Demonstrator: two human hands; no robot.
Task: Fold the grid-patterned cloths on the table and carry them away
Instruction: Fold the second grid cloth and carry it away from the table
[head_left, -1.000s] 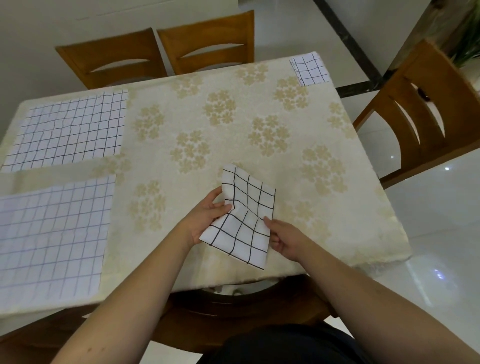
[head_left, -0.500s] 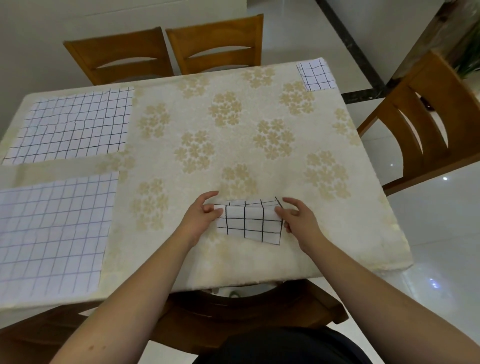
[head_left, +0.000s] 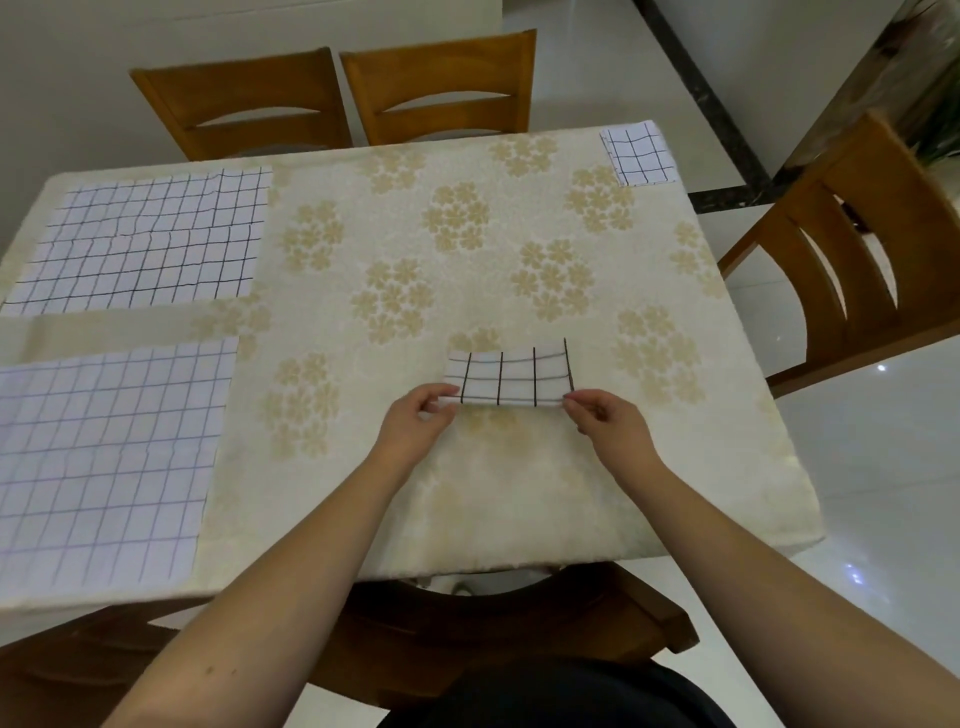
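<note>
So folded grid cloth (head_left: 511, 378): small rectangle, left hand (head_left: 415, 422) & right hand (head_left: 605, 423) pinching near corners.

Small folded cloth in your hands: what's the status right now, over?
Left hand and right hand pinch the near corners of the small folded cloth. Two flat cloths unfolded, left. Folded one at far corner. Nothing blocking.

A folded white cloth (head_left: 511, 378) with a bold black grid sits pinched between both hands, over a cream tablecloth (head_left: 493, 493) patterned with tan flower clusters. Left of the grip, two spread white cloths (head_left: 148, 244) (head_left: 104, 462) carry finer dark grids. Far beyond it to the right, a small folded grid cloth (head_left: 638, 154) repeats the pattern. The chairs (head_left: 441, 85) are honey-brown wood.
</note>
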